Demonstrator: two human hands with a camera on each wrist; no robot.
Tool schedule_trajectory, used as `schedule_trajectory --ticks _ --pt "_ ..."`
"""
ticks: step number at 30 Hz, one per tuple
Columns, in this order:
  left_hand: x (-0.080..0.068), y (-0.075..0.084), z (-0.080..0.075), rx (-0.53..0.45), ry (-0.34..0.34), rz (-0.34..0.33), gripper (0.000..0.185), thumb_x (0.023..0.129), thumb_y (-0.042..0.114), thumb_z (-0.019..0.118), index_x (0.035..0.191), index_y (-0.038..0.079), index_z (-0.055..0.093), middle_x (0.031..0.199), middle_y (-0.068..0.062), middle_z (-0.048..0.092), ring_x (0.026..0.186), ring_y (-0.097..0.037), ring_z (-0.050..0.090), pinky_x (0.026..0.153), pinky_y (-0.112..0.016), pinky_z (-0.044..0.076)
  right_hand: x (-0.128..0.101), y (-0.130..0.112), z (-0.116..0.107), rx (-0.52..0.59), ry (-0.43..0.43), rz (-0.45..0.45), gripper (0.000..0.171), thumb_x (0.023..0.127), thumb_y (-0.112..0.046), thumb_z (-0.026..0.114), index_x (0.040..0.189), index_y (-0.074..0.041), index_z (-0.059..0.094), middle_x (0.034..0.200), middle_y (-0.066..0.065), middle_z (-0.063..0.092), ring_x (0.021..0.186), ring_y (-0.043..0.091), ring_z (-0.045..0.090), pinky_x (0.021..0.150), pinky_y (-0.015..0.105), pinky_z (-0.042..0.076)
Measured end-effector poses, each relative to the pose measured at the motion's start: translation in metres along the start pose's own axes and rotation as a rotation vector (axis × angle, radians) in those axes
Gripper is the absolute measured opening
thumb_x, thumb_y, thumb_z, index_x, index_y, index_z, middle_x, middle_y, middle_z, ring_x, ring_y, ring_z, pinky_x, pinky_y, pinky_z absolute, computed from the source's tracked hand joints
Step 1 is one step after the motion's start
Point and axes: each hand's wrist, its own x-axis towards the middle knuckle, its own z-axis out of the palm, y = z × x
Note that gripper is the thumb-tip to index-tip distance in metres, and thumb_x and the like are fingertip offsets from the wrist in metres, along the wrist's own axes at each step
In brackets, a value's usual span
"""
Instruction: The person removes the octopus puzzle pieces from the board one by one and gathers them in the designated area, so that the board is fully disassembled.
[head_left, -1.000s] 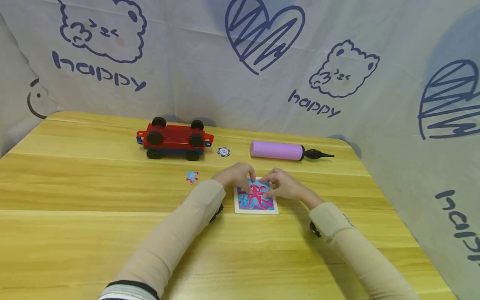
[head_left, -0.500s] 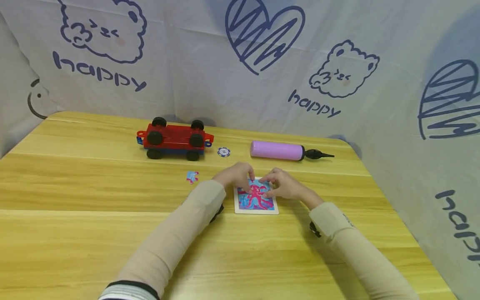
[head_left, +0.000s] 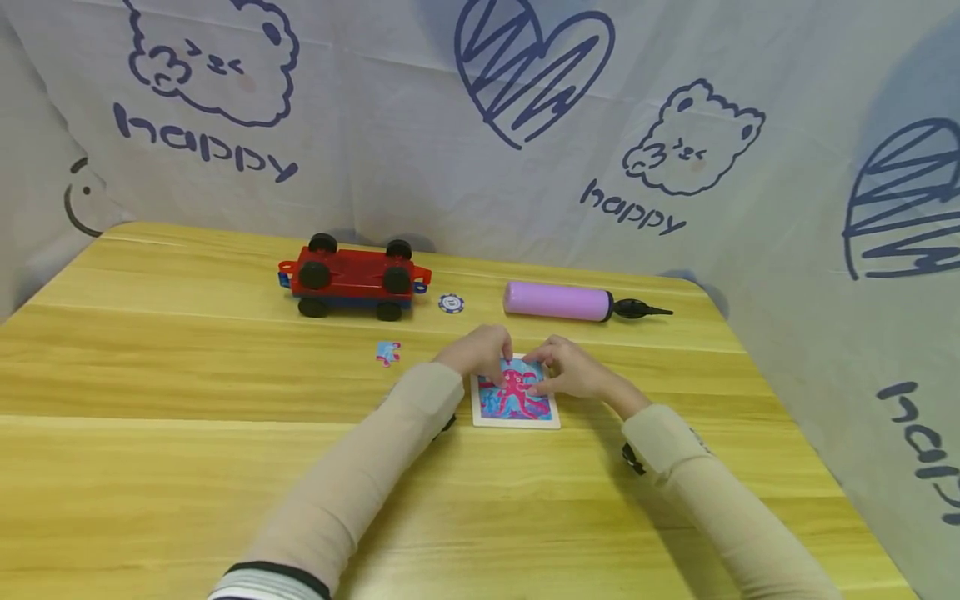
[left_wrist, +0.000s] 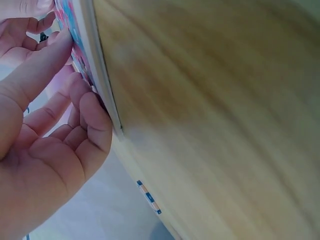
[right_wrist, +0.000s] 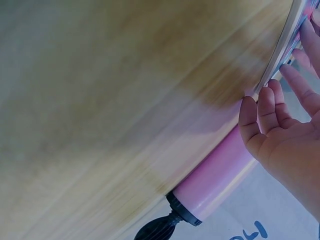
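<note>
Nothing had shifted: both my hands stayed on the puzzle [head_left: 515,400], lying flat mid-counter [head_left: 150,375], long side pointing away. Left hand [head_left: 480,350] and right hand [head_left: 572,371] pressed it with loosely bent fingertips.

Makeshift play corner: wooden table [head_left: 150,467], cartoon-print sheet backdrop [head_left: 420,142], toy car [head_left: 352,279].

Both hands [head_left: 525,367] press the octopus puzzle [head_left: 514,402].
</note>
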Motion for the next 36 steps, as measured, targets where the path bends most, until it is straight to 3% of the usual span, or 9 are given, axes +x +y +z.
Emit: schedule_trajectory --ticks 12,22,36 --pt "0.0061 0.0040 -0.0002 0.030 -0.038 -0.076 0.027 0.071 0.003 0.073 0.092 0.007 0.056 0.086 -0.003 0.054 0.082 -0.017 0.051 0.072 -0.029 0.044 -0.0001 0.0022 0.0016 0.030 0.011 0.022 0.038 0.075 -0.012 0.072 0.106 0.007 0.061 0.092 0.011 0.051 0.076 0.021 0.042 0.065 0.028 0.037" --pt "0.0070 0.0051 -0.0013 0.048 -0.041 -0.046 0.033 0.071 0.003 0.073 0.096 0.006 0.053 0.090 -0.004 0.052 0.086 -0.018 0.050 0.076 -0.029 0.043 -0.0002 -0.0004 0.0011 0.050 0.028 0.044 0.039 0.074 -0.009 0.072 0.107 0.007 0.060 0.089 0.010 0.049 0.075 0.020 0.041 0.064 0.027 0.037" --pt "0.0039 0.0052 -0.0013 0.102 0.046 0.053 0.034 0.066 0.001 0.076 0.093 0.007 0.056 0.088 -0.002 0.054 0.081 -0.016 0.051 0.070 -0.024 0.044 0.0011 0.0042 0.0024 0.026 0.027 0.019 0.039 0.074 -0.011 0.072 0.107 0.007 0.060 0.089 0.010 0.050 0.074 0.019 0.042 0.063 0.026 0.037"
